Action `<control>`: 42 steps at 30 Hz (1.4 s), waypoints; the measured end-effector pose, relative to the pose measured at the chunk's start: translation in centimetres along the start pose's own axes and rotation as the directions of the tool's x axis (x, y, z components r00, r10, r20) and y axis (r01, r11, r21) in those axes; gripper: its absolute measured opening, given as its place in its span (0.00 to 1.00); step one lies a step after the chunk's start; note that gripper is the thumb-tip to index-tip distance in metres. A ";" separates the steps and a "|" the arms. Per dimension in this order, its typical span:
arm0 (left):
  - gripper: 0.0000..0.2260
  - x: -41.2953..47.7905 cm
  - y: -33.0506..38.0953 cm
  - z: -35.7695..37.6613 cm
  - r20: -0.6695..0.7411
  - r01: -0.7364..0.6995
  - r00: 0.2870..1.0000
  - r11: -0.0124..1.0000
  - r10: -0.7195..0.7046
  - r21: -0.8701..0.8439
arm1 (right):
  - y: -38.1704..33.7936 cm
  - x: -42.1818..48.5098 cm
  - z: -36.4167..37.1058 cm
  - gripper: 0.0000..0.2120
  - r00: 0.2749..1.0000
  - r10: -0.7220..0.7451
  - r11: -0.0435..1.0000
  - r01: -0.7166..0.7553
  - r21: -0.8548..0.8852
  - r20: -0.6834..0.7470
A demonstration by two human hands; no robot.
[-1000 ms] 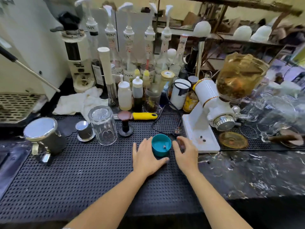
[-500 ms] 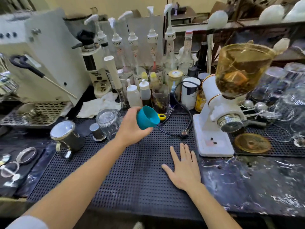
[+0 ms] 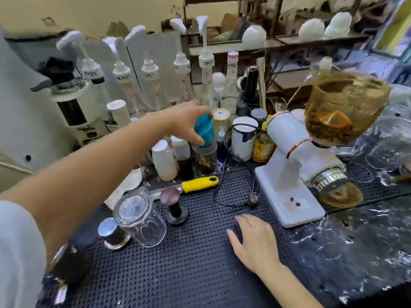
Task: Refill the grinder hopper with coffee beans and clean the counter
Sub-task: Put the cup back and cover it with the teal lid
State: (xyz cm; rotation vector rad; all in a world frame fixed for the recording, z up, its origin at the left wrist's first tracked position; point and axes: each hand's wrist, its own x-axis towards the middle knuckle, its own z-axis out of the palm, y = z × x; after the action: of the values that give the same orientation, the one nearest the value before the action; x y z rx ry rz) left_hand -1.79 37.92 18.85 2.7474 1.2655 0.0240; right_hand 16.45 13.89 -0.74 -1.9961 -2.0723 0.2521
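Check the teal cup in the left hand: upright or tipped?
Tipped. The left hand holds the teal cup tilted, mouth angled down over a clear glass at the back of the mat.

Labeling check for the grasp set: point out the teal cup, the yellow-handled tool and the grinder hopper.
teal cup (image 3: 204, 130), head view, on its side wall.
yellow-handled tool (image 3: 199, 184), head view, mid-handle.
grinder hopper (image 3: 342, 107), head view, on the amber wall.

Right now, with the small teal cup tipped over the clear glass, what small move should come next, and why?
Probably tip the small teal plastic cup a little further. The left hand holds it tilted, mouth down, just above the clear glass with dark bits, so anything still inside would drop in. The right hand rests flat on the black perforated mat.
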 end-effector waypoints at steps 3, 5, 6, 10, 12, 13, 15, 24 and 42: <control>0.33 2.4 -1.1 -0.1 0.053 -0.056 0.997 0.997 0.053 0.053 | -2.7 4.3 -1.0 0.22 0.991 0.068 0.961 -0.035 0.274 -0.111; 0.33 3.6 -1.6 0.3 0.080 -0.068 0.995 0.995 0.062 0.073 | -3.8 7.9 -1.4 0.23 0.976 0.164 0.883 -0.080 0.462 -0.144; 0.33 4.0 -1.7 0.6 0.100 -0.078 0.993 0.994 0.069 0.082 | -4.1 9.7 -1.6 0.24 0.965 0.213 0.837 -0.101 0.538 -0.151; 0.35 4.8 -2.1 2.4 0.146 -0.132 0.982 0.987 0.119 0.089 | -4.3 15.4 -0.9 0.35 0.957 0.283 0.727 -0.167 0.665 -0.069; 0.35 4.9 -2.3 3.0 0.131 -0.125 0.984 0.991 0.117 0.050 | -4.2 17.1 -0.3 0.41 0.951 0.308 0.677 -0.210 0.705 -0.012; 0.34 4.9 -2.4 3.2 0.128 -0.121 0.985 0.992 0.116 0.035 | -4.2 17.6 0.1 0.43 0.949 0.314 0.662 -0.219 0.716 0.000; 0.34 5.0 -2.5 3.2 0.144 -0.130 0.982 0.991 0.124 0.030 | -4.4 18.2 1.0 0.45 0.946 0.323 0.646 -0.220 0.732 -0.002; 0.30 4.7 -2.6 3.0 0.205 -0.010 0.979 1.000 0.004 0.028 | -5.6 19.9 2.0 0.41 0.933 0.359 0.581 -0.207 0.787 -0.019; 0.37 4.1 -0.3 7.2 -0.040 0.044 0.998 0.997 -0.047 -0.057 | -4.8 20.2 2.4 0.35 0.946 0.304 0.636 -0.112 0.763 -0.115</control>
State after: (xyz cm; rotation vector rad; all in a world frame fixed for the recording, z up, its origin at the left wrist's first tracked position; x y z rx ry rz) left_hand 1.09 40.56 11.48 2.6836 1.3165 0.1113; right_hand 10.57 33.95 -0.36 -1.6081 -1.2472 0.7453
